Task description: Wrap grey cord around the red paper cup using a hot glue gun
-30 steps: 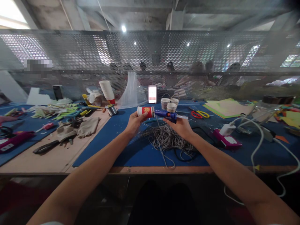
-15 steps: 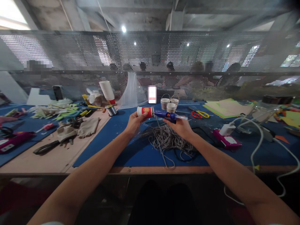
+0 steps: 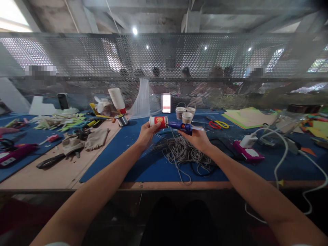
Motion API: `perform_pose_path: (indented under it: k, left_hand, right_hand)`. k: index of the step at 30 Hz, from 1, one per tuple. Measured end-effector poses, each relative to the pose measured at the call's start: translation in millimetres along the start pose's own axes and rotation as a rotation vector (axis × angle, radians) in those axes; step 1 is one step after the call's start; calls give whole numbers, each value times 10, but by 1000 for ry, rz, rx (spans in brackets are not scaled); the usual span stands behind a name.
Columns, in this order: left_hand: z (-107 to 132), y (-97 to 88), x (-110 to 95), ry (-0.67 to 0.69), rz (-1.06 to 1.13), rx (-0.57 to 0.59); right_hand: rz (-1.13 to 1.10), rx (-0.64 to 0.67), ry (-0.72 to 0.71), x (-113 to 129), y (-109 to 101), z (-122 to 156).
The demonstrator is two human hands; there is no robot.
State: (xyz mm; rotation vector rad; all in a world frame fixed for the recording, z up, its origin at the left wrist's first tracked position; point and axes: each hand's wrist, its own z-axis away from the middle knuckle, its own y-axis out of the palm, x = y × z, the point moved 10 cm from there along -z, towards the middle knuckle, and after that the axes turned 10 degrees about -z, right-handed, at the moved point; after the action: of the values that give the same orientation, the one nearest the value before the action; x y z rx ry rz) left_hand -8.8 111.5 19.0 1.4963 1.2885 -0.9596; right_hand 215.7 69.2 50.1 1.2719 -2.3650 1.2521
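Observation:
My left hand [image 3: 148, 134] is closed round a white and red paper cup [image 3: 159, 122], which lies on its side in the air with one end facing right. In my right hand [image 3: 197, 137] is a blue glue gun [image 3: 180, 126], a clear glue stick [image 3: 199, 128] poking out of its back. The gun's nozzle is at the right end of the cup; whether it touches I cannot tell. Below both hands a tangled heap of grey cord [image 3: 183, 153] lies on the blue mat [image 3: 112, 160]. Behind the gun stand three small cups with handles [image 3: 188, 117].
Red and yellow scissors [image 3: 217, 125] and coloured paper [image 3: 247, 118] lie to the right, near a purple power strip [image 3: 248, 152] with a white cable. On the left are a stack of paper cups [image 3: 116, 99], a metal can [image 3: 121, 120], gloves [image 3: 96, 139] and a black-handled tool [image 3: 51, 160].
The cup and glue gun have barely moved, staying together at the cup's right end. Both hands keep their hold.

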Motion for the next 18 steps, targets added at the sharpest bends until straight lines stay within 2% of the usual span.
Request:
perform_pose_path:
  k: [18]
  left_hand:
    - [3,-12,-13,-15,11,-22]
  right_hand:
    - [27,16,-29,31,5,11]
